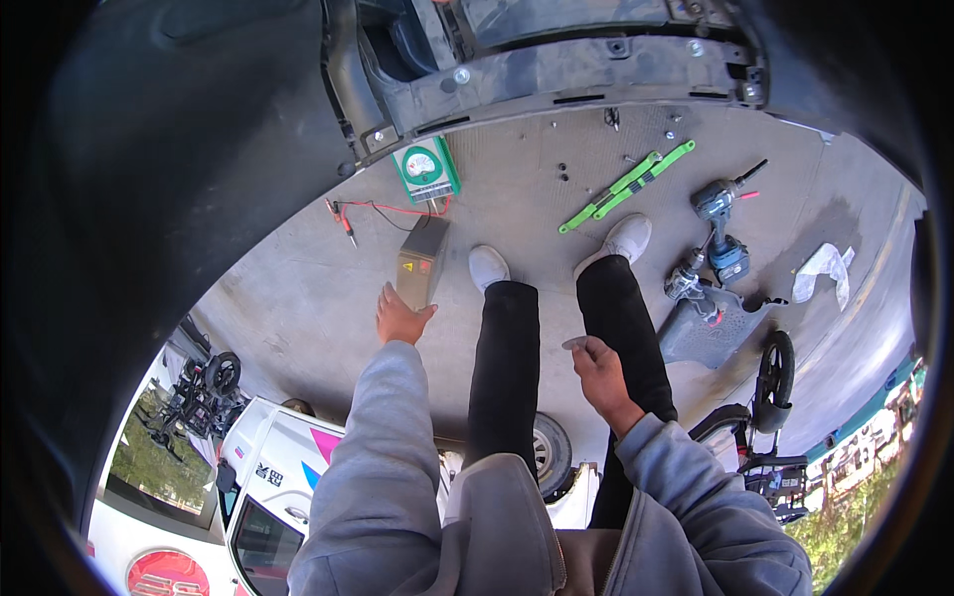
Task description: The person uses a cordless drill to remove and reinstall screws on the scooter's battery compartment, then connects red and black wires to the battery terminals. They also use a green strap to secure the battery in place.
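Grey sleeves lead to hands, box just beyond the left.

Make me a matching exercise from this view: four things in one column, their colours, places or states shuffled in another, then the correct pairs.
Column one
1. Box with a yellow label
2. Meter with a round dial
3. Right hand
4. Crumpled cloth

Column two
A. To the right of the blue cordless drill
B. Close by the left hand
C. Green and white
D. Pinching a small grey piece

Pairs
1-B
2-C
3-D
4-A
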Tool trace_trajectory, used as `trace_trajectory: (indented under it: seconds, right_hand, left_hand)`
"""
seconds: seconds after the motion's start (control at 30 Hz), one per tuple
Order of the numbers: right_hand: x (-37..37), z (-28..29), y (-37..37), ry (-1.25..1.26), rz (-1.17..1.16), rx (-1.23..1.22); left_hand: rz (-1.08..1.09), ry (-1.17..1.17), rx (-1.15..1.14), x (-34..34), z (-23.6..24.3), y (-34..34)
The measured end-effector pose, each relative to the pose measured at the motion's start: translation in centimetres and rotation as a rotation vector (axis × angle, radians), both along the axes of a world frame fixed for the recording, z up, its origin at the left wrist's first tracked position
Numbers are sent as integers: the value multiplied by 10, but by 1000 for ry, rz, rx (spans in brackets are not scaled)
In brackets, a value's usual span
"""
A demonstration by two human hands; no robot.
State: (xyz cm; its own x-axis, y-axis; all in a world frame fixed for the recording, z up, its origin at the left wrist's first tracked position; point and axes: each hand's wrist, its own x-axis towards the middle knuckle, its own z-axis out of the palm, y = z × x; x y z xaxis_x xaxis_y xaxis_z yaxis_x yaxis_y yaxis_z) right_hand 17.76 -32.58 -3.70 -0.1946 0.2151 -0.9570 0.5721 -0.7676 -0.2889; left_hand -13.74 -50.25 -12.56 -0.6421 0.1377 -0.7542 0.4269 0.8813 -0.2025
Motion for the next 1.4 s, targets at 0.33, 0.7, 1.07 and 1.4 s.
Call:
trace_trajectory:
  seconds: [0.33,0.7,1.07,1.4]
  right_hand:
    - [-23,-17,-87,11,43,-201]
    - [-154,-127,-73,369,1057,1155]
    - [-287,-204,-104,668,1863,1125]
    - [-207,-189,-56,594,1308,1201]
  left_hand:
    - [162,98,328,6,-97,-45]
    - [4,110,279,0,-89,-39]
    - [163,258,394,28,-88,-78]
    - [-368,92,259,26,-34,-23]
